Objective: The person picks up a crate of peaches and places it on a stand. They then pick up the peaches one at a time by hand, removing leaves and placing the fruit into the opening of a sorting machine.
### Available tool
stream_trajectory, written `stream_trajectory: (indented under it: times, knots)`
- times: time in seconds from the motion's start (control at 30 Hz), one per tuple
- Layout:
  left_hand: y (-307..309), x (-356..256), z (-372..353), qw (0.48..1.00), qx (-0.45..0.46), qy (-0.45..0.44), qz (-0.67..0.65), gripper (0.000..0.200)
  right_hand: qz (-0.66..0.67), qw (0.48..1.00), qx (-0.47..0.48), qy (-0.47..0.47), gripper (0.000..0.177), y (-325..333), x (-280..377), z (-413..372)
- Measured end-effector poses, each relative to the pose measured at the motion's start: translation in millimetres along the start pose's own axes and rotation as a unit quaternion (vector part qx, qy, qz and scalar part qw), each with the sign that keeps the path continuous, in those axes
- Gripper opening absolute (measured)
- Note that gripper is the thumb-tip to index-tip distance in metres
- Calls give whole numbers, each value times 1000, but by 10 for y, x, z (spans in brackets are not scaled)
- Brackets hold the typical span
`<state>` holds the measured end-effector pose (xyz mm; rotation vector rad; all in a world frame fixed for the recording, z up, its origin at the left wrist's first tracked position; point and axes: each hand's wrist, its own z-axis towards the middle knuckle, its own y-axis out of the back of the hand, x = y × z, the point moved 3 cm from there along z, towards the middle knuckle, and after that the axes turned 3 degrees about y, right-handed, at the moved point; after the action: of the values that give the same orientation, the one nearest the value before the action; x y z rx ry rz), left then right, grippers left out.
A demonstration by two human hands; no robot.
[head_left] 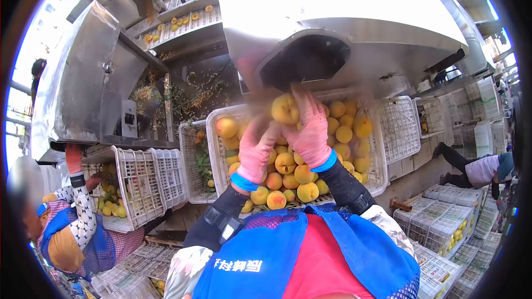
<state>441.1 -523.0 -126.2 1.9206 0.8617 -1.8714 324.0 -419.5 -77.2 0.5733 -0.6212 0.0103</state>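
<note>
1. Steel machine housing [354, 16]: fills the far centre and right. A dark chute mouth [318, 58] opens on its underside, just above the raised hands.
2. Second steel hopper [83, 77]: far left. Behind it, a slatted conveyor [183, 22] carries yellow fruit pieces.
3. White plastic crate [217, 149]: centre, below the chute mouth, heaped with yellow peaches [288, 180].
4. Empty crate [400, 127]: against the full crate's right side. A leaf-strewn crate [194, 155] sits just beside its left side, holding a few fruit.
5. Co-worker, near left: red-gloved hand [73, 158] is up at the second hopper's lower edge. A tilted crate [141, 182] of small yellow fruit stands just to the right.
6. Stacked crates [443, 227]: near right, some with fruit inside. Another person [482, 169] bends over beyond them.
7. Right hand [311, 133]: pink glove, blue cuff, black sleeve. It is raised over the full crate, and its fingers [302, 99] stretch upward and press the right side of one peach.
8. Left hand [257, 152]: same glove, just left of and lower than the right. Knuckles sit under the lifted fruit. Motion blur; cannot tell whether the fingers clasp anything.
9. Lifted peach [285, 109]: held between the two gloves, above the heap and near the chute mouth, clear of the other fruit.
</note>
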Motion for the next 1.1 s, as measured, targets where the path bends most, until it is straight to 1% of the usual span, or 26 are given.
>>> stream_trajectory:
  times: [0.03,0.07,0.1,0.17,0.2,0.23,0.27,0.3,0.37,0.43,0.47,0.5,0.53,0.57,0.6,0.63,0.67,0.7,0.8,0.83,0.87,0.93,1.0,1.03,1.07,1.1]
  knots:
    - [143,77,-5,986,-4,-51,159,62,-14,1000,-15,-3,87,-10,-35,69]
    - [261,130,-7,944,-9,-100,313,64,-27,999,-29,-7,86,-48,-87,169]
    - [352,208,-22,891,15,-102,443,64,-39,998,-40,-12,85,-105,-153,271]
    - [491,395,-211,733,73,-83,671,65,-110,993,-36,-5,68,-371,-464,574]
    - [513,456,-343,718,94,-79,686,64,-165,986,-11,21,56,-548,-769,768]
    - [521,504,-427,701,115,-78,700,64,-150,989,6,-20,49,-509,-679,980]
    - [522,523,-391,682,128,-87,715,63,-162,986,-7,33,48,-377,-624,1043]
    - [526,511,-373,704,127,-97,692,57,-176,981,-21,84,48,-245,-569,1105]
    - [612,629,-343,699,157,-64,695,57,-161,983,18,87,51,-20,-620,879]
    - [622,627,-280,699,164,-54,694,55,-79,994,34,61,55,111,-552,354]
    - [635,629,-244,737,134,-51,661,54,-177,977,112,30,58,6,-569,-17]
    - [667,669,-211,771,107,-47,626,54,-273,944,187,-4,62,-128,-676,-366]
    - [714,734,-174,803,79,-42,590,53,-255,943,213,-21,59,-206,-839,-555]
    - [805,865,-123,850,22,-85,520,52,-235,942,238,-40,55,-238,-1004,-736]
    - [811,847,-125,955,39,44,290,53,-215,939,262,-61,52,-239,-1074,-849]
    - [751,742,-127,984,49,167,35,53,-58,946,238,-214,52,-189,-1109,-809]
    - [678,648,-154,934,59,276,-220,54,104,907,200,-357,53,-128,-1058,-719]
    - [591,589,-179,911,90,290,-278,55,261,822,153,-483,54,-85,-968,-665]
    - [147,428,-187,906,97,276,-307,53,426,782,124,-439,61,9,-370,-550]
    - [96,448,-122,959,131,174,-179,52,372,840,130,-372,67,9,-191,-548]
    - [70,290,-100,953,154,186,-184,51,286,878,155,-350,71,113,-7,-485]
    - [67,-25,-76,937,199,213,-193,50,247,890,216,-316,76,275,112,-352]
    - [262,52,41,957,232,151,-93,44,156,953,197,-167,80,341,186,-289]
    - [266,-93,78,938,232,214,-141,43,107,973,185,-90,82,365,224,-267]
    - [224,-288,75,914,232,276,-188,41,101,973,185,-94,81,355,212,-256]
    - [87,-696,-41,899,218,307,-222,39,94,974,184,-98,80,328,189,-239]
